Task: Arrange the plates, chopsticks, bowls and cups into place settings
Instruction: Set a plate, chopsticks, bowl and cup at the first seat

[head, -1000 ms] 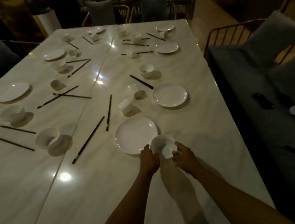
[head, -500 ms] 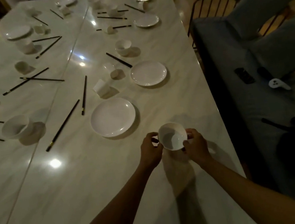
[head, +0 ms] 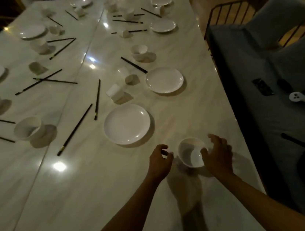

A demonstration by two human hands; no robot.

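- A pale marble table [head: 118, 186] spreads under both hands, in a dim room; a dark bench [head: 263, 121] runs along beyond the right hand.
- A white plate [head: 127, 123] lies just ahead of the left hand, chopsticks [head: 74, 130] further left.
- The small white bowl [head: 191, 152] sits between the hands.
- Left hand [head: 160, 162] hovers beside it, fingers loosely curled, empty; right hand [head: 218, 155], fingers spread, touches its rim.

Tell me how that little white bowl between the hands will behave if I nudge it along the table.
The bowl looks glossy and stands on a polished table, so it would probably slide easily. It seems deep above a narrower base, so a push near the rim might tip it. It looks like ceramic, so likely rigid and chippable.
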